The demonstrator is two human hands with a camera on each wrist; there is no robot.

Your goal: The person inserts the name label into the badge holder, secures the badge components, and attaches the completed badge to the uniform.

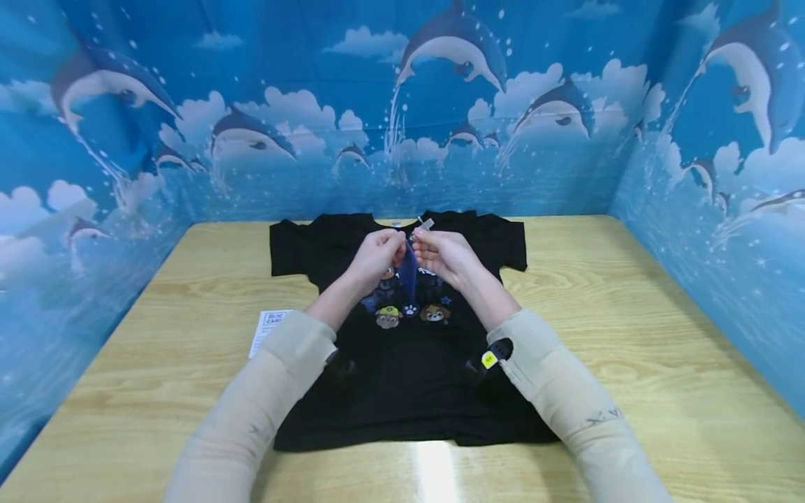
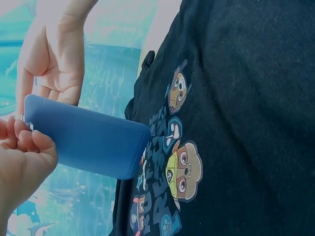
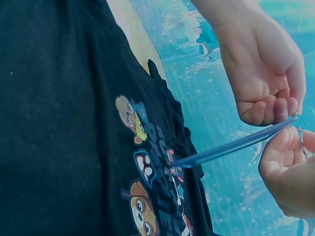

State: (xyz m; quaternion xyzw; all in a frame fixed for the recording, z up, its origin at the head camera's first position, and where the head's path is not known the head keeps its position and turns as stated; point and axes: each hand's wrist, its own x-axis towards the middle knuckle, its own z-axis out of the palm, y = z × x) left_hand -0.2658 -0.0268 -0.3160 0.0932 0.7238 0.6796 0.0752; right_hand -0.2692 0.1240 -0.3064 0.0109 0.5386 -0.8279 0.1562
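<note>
Between the left edge of the counter (image 1: 629,314) and a black T-shirt (image 1: 402,391) lies a white printed card (image 1: 268,325), partly hidden by the left sleeve (image 1: 291,349). The T-shirt spreads across the middle, its top by the back edge. Above it, towards that edge, the left hand (image 1: 376,256) pinches the top end of a blue card holder (image 1: 409,274), hanging between the hands. The right hand (image 1: 449,258) holds a small silver clip (image 1: 428,224) at that end
</note>
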